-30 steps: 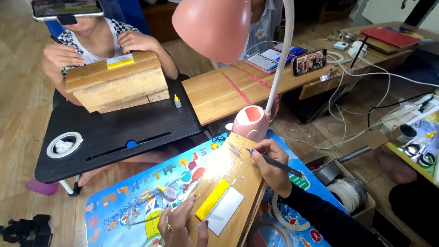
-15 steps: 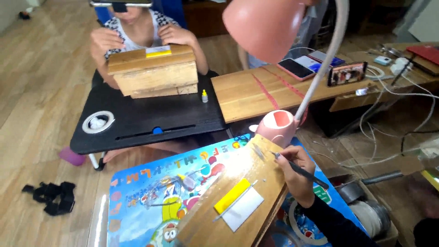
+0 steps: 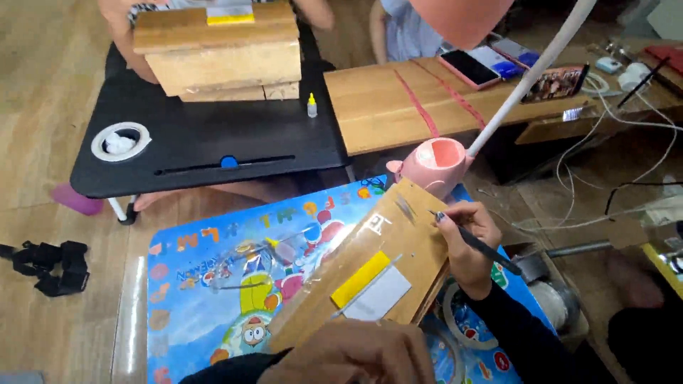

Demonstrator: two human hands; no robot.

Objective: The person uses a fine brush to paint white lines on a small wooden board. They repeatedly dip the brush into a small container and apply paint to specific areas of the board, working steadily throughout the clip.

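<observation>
My right hand (image 3: 469, 245) grips a thin black tool (image 3: 478, 245), its tip resting at the right edge of a wooden board (image 3: 388, 245). The board lies tilted on a colourful cartoon table (image 3: 213, 284). On the board sit a yellow strip (image 3: 361, 279) and a white strip (image 3: 380, 297). My left hand (image 3: 356, 352) rests at the board's near end, at the bottom of the view; whether it grips the board is unclear.
A pink desk lamp (image 3: 435, 160) stands beyond the board, its shade overhead. Opposite, another person's hands hold a wooden block stack (image 3: 220, 53) on a black folding table (image 3: 206, 142), beside a small glue bottle (image 3: 311, 107). Phones (image 3: 473, 67), cables and a wooden bench (image 3: 427, 99) lie right.
The view has swung and dropped closer to the board. My left hand has come back into view at the board's near end. My right hand stays at the right edge with the tool.
</observation>
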